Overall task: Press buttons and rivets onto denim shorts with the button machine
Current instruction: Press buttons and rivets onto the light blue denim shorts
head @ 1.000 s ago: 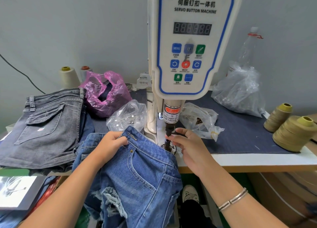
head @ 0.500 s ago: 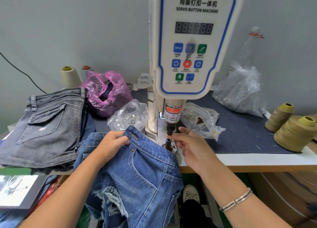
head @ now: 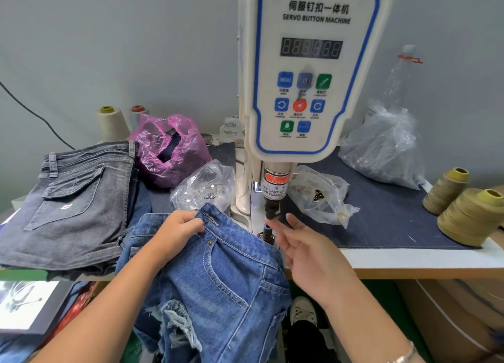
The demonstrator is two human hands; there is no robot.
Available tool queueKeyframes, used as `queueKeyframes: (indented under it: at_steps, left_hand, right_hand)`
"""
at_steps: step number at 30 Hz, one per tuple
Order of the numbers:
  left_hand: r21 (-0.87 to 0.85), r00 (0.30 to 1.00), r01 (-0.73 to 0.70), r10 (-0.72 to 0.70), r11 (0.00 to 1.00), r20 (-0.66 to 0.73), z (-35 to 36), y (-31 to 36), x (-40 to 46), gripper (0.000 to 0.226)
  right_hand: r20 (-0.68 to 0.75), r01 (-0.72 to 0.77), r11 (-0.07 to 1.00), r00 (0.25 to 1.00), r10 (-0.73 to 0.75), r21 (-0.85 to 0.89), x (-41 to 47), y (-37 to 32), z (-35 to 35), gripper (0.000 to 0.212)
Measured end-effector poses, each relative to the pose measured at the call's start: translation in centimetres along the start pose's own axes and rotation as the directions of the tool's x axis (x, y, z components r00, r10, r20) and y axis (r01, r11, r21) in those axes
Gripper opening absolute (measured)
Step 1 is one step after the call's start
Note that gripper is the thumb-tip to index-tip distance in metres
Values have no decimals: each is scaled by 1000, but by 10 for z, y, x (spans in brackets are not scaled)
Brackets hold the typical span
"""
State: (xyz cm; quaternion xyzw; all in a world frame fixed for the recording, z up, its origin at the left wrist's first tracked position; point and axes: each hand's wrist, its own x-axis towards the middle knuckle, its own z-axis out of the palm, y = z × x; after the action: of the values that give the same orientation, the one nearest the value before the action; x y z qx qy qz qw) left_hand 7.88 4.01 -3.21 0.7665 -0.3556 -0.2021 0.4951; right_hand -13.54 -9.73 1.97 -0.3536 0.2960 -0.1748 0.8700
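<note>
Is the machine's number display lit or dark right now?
Dark, as far as the head view shows: the display on the button machine shows only faint grey digit segments and no glowing number.

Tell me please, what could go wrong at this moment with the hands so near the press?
1. The right hand is open with its fingertips close beside the press head and lower die; a stroke now might pinch them.
2. Only the left hand grips the blue denim shorts, most of which hang off the table, so the waistband could slip off the die.
</note>
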Motion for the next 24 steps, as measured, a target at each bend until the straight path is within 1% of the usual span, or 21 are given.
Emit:
queueKeyframes:
  at_steps: [1,3,4,6,8,10,11,12,14,15,17,18,20,22,24]
  left_hand:
    - [-9,1000,7,-7,1000,-4,1,0,0,27]
    - [-10,1000,15,-15,1000,-3,1,-2,0,27]
    - [-7,1000,14,-14,1000,1,1,-2,0,27]
    - [-12,1000,-1,1,1000,2,1,-3,1,25]
    - [-6,1000,-21,21,1000,9,1,-5,1,23]
    - [-4,1000,-29,29,1000,7,1,-6,2,28]
    - [-3,999,-34,34,999,1,1,-5,1,24]
    - [-6,999,-43,43,999,-5,1,-4,0,20]
    - [-6,998,-54,54,999,-9,2,-3,-2,21]
    - [1,999,-51,51,999,-20,2,-2,-3,21]
    - [22,997,-54,55,998,-52,3,-4,-4,19]
    - [40,996,-56,58,998,-64,3,-5,-3,18]
    - [55,997,-52,55,997,-58,3,-5,-2,17]
    - [51,997,-55,57,997,-43,3,-5,-1,19]
    - [47,998,-49,51,998,-38,2,-5,-1,18]
  right_hand:
    - [-31,21,999,999,-22,-29,-7,5,-1,43]
    - [-99,100,976,988,-121,-195,-19,24,0,28]
    - [-72,148,946,982,-176,-290,-26,33,5,27]
    - [82,267,854,963,-258,-446,-30,49,22,39]
    - [223,408,707,912,-344,-578,-18,55,47,44]
    - [283,513,581,850,-443,-632,7,54,73,38]
    - [297,528,528,836,-462,-665,24,53,84,32]
    - [311,514,461,839,-448,-723,42,52,96,28]
    - [299,439,322,866,-401,-838,77,48,112,28]
    - [281,410,290,874,-397,-865,92,46,117,29]
    - [243,363,245,879,-411,-899,116,41,124,28]
    - [233,332,192,884,-405,-924,127,41,126,26]
    - [217,241,27,913,-346,-970,143,46,128,22]
    - [200,165,-136,929,-311,-977,154,50,128,23]
    - [185,119,-214,930,-317,-970,161,48,127,26]
